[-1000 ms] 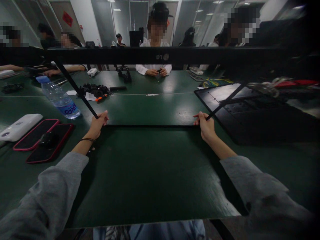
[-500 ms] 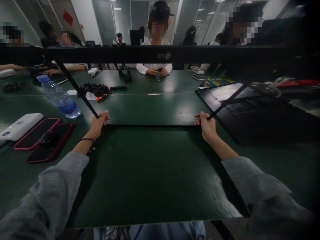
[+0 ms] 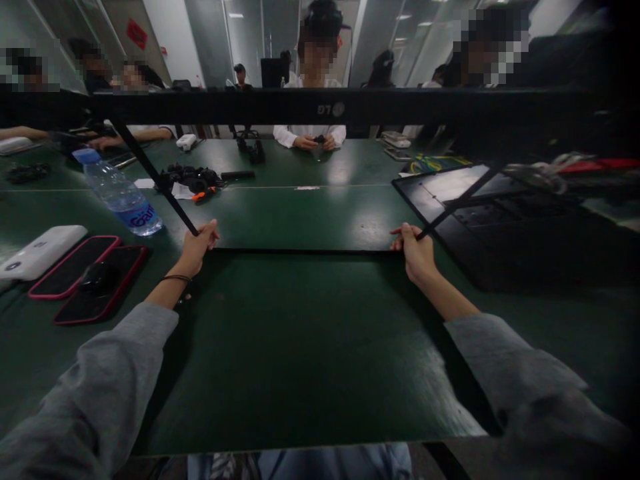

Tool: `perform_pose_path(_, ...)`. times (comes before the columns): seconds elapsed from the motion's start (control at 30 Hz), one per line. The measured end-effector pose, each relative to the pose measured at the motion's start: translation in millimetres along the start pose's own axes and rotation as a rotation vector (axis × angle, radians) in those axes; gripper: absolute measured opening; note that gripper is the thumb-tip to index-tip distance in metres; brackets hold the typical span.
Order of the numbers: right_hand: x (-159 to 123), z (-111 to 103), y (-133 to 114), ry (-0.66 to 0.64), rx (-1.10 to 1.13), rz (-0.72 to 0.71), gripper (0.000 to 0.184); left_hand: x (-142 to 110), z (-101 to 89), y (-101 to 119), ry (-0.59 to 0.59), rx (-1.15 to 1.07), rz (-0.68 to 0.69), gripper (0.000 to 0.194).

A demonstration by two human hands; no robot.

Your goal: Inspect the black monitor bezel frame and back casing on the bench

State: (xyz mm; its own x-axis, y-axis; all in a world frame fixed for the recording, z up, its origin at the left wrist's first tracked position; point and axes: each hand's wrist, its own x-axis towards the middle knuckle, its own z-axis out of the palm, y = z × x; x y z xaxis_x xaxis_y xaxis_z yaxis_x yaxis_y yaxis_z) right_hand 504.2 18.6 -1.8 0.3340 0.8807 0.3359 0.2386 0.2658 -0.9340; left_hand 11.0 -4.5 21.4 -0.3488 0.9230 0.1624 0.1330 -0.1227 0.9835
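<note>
A black LG monitor bezel (image 3: 250,107), an open rectangular frame, stands tilted over the table in front of me. Its wide bar with the upside-down logo is uppermost, and its thin bar lies low between my hands. My left hand (image 3: 197,248) is closed round the left side bar near the lower corner. At the opposite lower corner, my right hand (image 3: 416,253) grips the right side bar between thumb and fingers. Beyond my right hand lies a large black panel (image 3: 530,240), partly darkened at the view's edge.
On the left of the green table (image 3: 310,347) are a water bottle (image 3: 123,197), a white power bank (image 3: 45,252) and two red-edged phones (image 3: 75,267), one under a black mouse-like object (image 3: 99,275). Black gear (image 3: 193,179) lies farther back. A person (image 3: 310,137) sits opposite; others sit nearby.
The bezel's top bar and logo have shifted slightly up and right in view. My right hand has edged a little right; both hands keep their grip.
</note>
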Motion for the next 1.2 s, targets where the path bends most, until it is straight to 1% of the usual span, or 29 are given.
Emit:
perform_pose_path(0.2,-1.3,0.4,-1.9,-0.004,0.008,-0.004,0.05,-1.7,0.0,1.9,-0.012,0.004,0.004,0.035)
perform_pose_path(0.37,-1.6,0.4,-2.6,-0.011,-0.002,-0.007,0.049,-0.3,-1.6,-0.9,-0.017,0.021,0.022,0.036)
perform_pose_path(0.7,-6.5,1.7,-12.3,-0.009,-0.03,0.016,0.05,-2.3,-0.5,2.2,-0.014,0.021,0.019,0.036)
perform_pose_path(0.93,-2.9,2.2,-8.4,0.005,-0.027,0.023,0.052,-0.4,-1.2,-2.0,-0.009,0.011,0.027,0.036)
perform_pose_path(1.2,-3.9,1.5,-8.1,-0.006,-0.022,0.018,0.049,-1.3,-0.9,-0.2,-0.009,0.014,0.009,0.036)
